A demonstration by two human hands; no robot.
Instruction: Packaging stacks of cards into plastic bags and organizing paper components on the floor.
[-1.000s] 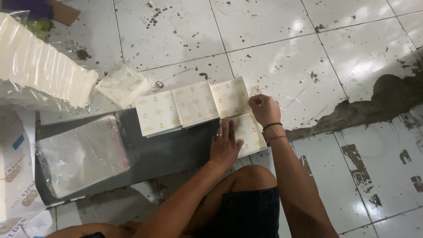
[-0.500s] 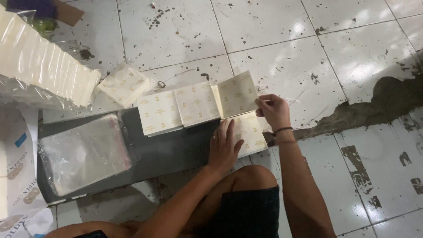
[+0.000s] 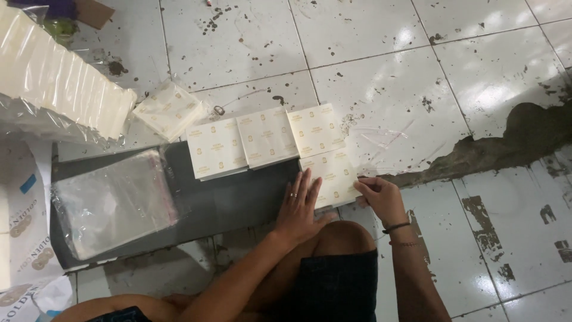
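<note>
There is one camera. It sits on the person's head and looks almost straight down at the floor [image 3: 381,53]. It is close, about as far as the person's arms reach. The person's knee and both arms come up from the bottom edge. The left hand [image 3: 300,206] and right hand [image 3: 381,198] sit low in the middle of the view. The tiled floor fills the top and right. No other view shares the scene.
</note>
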